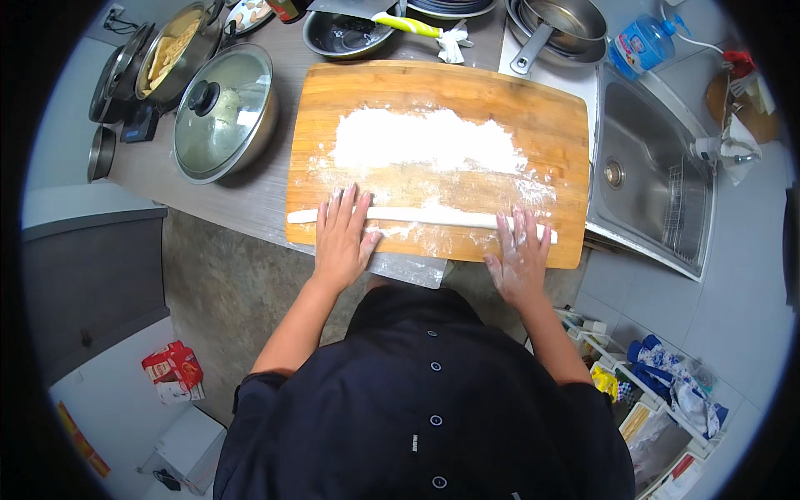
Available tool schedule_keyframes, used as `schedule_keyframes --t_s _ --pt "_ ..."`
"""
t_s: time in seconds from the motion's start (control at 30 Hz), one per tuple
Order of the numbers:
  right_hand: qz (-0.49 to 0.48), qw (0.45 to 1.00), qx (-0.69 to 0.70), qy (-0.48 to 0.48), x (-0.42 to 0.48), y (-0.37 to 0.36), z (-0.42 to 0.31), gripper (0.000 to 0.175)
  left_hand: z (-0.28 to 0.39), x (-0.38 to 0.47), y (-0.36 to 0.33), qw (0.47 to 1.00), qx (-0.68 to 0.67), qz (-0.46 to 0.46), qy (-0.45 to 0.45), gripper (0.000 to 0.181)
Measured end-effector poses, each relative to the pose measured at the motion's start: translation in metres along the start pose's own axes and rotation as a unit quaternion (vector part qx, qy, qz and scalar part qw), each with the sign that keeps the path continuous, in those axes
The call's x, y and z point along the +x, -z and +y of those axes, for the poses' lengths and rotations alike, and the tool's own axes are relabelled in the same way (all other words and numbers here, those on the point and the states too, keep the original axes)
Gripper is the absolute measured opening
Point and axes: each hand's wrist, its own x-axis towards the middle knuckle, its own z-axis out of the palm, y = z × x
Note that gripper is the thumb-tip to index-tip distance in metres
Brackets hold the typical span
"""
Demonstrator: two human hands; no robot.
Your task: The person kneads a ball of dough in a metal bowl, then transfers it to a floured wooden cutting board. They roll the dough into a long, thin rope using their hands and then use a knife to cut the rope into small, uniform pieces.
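Note:
A long, thin white rope of dough (431, 215) lies from left to right near the front edge of a wooden board (550, 112). My left hand (340, 240) rests flat on it near its left end, palm down. Near the right end my right hand (520, 253), dusted with flour, lies flat across it too. Neither hand grips the dough; the fingers stretch forward over it. Behind the rope a thick patch of white flour (425, 140) covers the board's middle, with thinner flour around it. The palms' undersides are hidden.
Left of the board stands a metal bowl with a glass lid (228, 112). Behind the board are a dark bowl (347, 34) and a knife's yellow-green handle (406, 25). Stacked pans (562, 31) sit at the back right, beside a steel sink (650, 162). A pot of food (169, 56) stands back left.

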Motion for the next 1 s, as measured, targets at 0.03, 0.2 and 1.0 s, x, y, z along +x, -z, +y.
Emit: schedule_keyframes --t_s 0.03,0.2,1.0 --pt "-0.015 1.0 -0.007 0.008 -0.006 0.001 0.003 0.078 -0.002 0.0 -0.001 1.0 -0.001 0.002 0.004 0.067" --pt "0.006 0.991 -0.128 -0.038 0.089 -0.001 0.038 0.074 -0.021 0.058 0.002 0.998 0.057 0.01 0.029 0.06" --pt "0.011 0.988 -0.14 -0.058 0.157 0.005 0.074 0.067 -0.057 0.088 0.007 0.994 0.08 0.008 0.076 0.063"
